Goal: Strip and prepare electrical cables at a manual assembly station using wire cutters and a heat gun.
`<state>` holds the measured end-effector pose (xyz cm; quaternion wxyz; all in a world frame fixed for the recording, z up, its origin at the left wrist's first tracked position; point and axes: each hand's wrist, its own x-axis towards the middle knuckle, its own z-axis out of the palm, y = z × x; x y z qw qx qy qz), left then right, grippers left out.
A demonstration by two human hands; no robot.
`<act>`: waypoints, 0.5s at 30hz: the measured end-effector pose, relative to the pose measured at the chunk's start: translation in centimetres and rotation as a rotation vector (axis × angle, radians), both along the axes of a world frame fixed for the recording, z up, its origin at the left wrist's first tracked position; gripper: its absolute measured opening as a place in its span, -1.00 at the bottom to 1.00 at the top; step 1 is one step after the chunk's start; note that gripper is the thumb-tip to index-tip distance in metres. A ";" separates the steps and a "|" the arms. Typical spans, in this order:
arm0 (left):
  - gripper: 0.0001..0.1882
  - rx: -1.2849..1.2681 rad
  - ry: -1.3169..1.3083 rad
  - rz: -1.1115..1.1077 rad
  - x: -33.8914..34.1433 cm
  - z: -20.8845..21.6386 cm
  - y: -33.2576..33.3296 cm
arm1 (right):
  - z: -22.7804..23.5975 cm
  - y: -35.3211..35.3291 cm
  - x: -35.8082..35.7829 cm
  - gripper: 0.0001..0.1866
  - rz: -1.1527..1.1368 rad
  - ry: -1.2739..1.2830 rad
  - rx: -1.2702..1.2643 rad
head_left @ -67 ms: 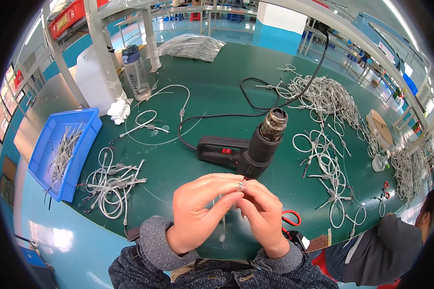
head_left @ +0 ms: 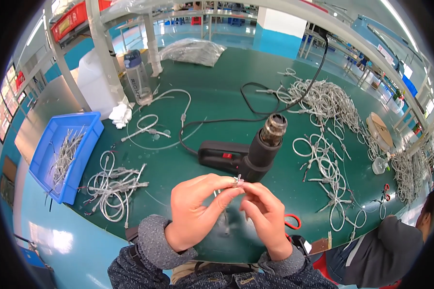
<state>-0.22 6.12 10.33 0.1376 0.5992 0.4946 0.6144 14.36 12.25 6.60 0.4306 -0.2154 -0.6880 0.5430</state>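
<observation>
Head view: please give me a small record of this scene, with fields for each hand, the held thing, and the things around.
left hand: left hand pinches the small grey wire connector with its fingertips
right hand: right hand pinches the same connector from the other side
in front of the hands: black heat gun lying on the green table
left side: blue plastic tray with wire pieces; coiled white cable bundle
right side: pile of white cable loops; red-handled scissors
</observation>
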 end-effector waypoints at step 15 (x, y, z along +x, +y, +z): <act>-0.84 0.269 0.253 0.203 -2.5 0.0 10.4 | -2.5 2.0 2.9 -0.68 0.098 -0.139 -0.125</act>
